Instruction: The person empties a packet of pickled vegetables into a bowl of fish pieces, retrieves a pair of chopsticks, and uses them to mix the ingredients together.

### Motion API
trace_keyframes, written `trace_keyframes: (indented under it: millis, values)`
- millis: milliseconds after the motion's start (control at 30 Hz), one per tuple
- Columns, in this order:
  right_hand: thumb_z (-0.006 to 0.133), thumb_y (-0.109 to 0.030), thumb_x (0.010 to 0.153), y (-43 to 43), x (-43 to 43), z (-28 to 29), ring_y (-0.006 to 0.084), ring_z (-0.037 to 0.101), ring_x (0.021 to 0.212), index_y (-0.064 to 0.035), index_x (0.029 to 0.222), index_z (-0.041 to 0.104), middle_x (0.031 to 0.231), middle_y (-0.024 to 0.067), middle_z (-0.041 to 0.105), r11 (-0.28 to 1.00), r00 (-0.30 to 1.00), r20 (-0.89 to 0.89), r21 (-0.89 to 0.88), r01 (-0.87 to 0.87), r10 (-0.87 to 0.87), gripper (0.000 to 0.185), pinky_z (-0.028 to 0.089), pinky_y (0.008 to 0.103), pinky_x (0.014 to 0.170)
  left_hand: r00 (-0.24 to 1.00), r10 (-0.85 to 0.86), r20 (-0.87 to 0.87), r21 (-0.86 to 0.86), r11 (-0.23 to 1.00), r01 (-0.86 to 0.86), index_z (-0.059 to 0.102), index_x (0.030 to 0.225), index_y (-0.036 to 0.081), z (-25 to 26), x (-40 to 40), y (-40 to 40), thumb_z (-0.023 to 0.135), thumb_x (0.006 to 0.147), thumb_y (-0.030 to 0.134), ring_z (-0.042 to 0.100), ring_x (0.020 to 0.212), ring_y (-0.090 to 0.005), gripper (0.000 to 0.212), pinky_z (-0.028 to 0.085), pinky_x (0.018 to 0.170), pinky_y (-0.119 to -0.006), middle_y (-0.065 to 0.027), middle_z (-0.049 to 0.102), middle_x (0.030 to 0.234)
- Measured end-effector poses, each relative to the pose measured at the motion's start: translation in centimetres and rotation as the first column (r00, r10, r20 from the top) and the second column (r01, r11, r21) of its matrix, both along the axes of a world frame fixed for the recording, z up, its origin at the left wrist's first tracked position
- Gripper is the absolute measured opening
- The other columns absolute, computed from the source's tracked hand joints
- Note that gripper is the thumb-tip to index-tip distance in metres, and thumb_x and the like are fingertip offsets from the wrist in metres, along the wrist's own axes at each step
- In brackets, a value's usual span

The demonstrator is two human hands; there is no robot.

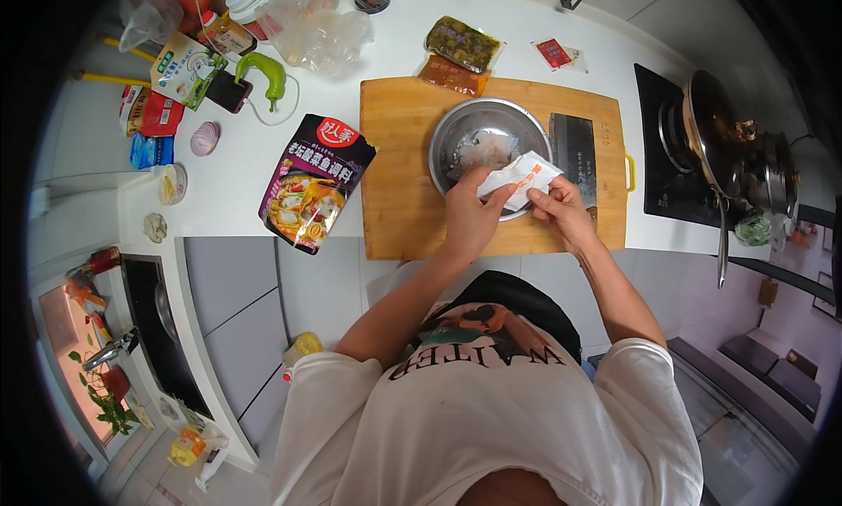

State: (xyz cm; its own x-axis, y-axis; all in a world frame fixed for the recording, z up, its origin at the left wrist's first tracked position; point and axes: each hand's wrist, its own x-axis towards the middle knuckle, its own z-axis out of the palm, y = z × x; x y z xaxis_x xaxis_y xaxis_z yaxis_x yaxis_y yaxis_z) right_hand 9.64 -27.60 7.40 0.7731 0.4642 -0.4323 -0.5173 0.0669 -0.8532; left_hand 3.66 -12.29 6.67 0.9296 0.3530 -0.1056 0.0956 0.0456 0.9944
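Both hands hold a small white seasoning packet [523,177] with orange print, tilted over the front right rim of a steel mixing bowl [449,132]. My left hand [475,207] pinches the packet's left end. My right hand [560,207] grips its right side. Pale, translucent pieces of what looks like raw fish [487,152] lie in the bowl. The bowl stands on a wooden cutting board [398,170]. Just right of it a cleaver [573,154] lies flat, its handle partly hidden by my right hand. Whether the packet is torn, I cannot tell.
Left of the board lies a dark seasoning pouch [319,184]. Behind the bowl are a pickled-greens packet [464,44], a brown sauce packet [454,75] and a small red sachet [552,53]. A lidded pan [714,134] sits on the cooktop [658,144]. A green pepper [266,75] and half an onion [205,139] lie left.
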Motion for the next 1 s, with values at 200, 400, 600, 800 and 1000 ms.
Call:
trace_keyframes:
  millis: [200,400,600,800,1000]
  values:
    - [0.063,-0.008,0.082,0.2,0.1,0.1,0.0012,0.036,0.053,-0.0036,0.095,0.058,0.075,-0.0038,0.057,0.993,0.998,-0.049,0.112,-0.027,0.032,0.015,0.025,0.0179,0.044,0.993,-0.036,0.110,0.359,0.933,-0.006,0.059,0.086,-0.002,2.3,0.1,0.6,0.067,0.073,0.007,0.058,0.067,-0.0213,0.018,0.045,0.060,-0.030,-0.0151,0.059,0.078]
    - [0.059,-0.015,0.086,-0.5,0.7,0.0,0.0013,0.051,0.062,-0.0036,0.094,0.059,0.080,-0.0014,0.061,0.999,0.993,0.112,0.013,0.034,-0.035,0.014,0.038,0.0175,0.051,0.990,-0.069,-0.121,-0.020,0.998,0.067,0.059,0.083,-0.001,0.2,-0.2,0.1,0.058,0.083,0.015,0.053,0.054,-0.0143,0.016,0.042,0.047,-0.027,-0.0082,0.055,0.065]
    - [0.059,-0.020,0.086,0.5,1.1,1.6,0.0021,0.052,0.060,-0.0068,0.089,0.060,0.072,-0.0026,0.060,0.947,0.997,-0.011,-0.312,-0.072,0.072,0.014,0.039,0.0175,0.051,0.944,-0.175,-0.279,-0.381,0.923,0.058,0.058,0.079,-0.002,-2.3,-0.4,-0.1,0.051,0.089,0.019,0.046,0.048,-0.0071,0.025,0.038,0.040,-0.023,-0.0029,0.053,0.061]
    - [0.058,-0.012,0.083,2.5,2.0,0.5,0.0079,0.057,0.061,0.0015,0.087,0.060,0.074,0.0050,0.062,0.920,0.997,0.063,-0.392,-0.024,0.052,0.014,0.044,0.0224,0.054,0.884,-0.141,-0.446,-0.605,0.776,-0.181,0.060,0.084,-0.001,-1.9,0.1,0.9,0.052,0.088,0.019,0.046,0.050,-0.0089,0.022,0.037,0.043,-0.022,-0.0031,0.056,0.068]
    - [0.058,-0.009,0.082,3.3,2.5,0.5,0.0100,0.058,0.061,0.0030,0.087,0.060,0.074,0.0071,0.063,0.885,0.996,0.046,-0.464,-0.048,0.078,0.013,0.045,0.0237,0.053,0.885,-0.188,-0.426,-0.710,0.676,-0.198,0.057,0.092,-0.001,-3.1,0.3,1.6,0.054,0.088,0.017,0.052,0.061,-0.0118,0.020,0.039,0.048,-0.022,-0.0075,0.059,0.079]
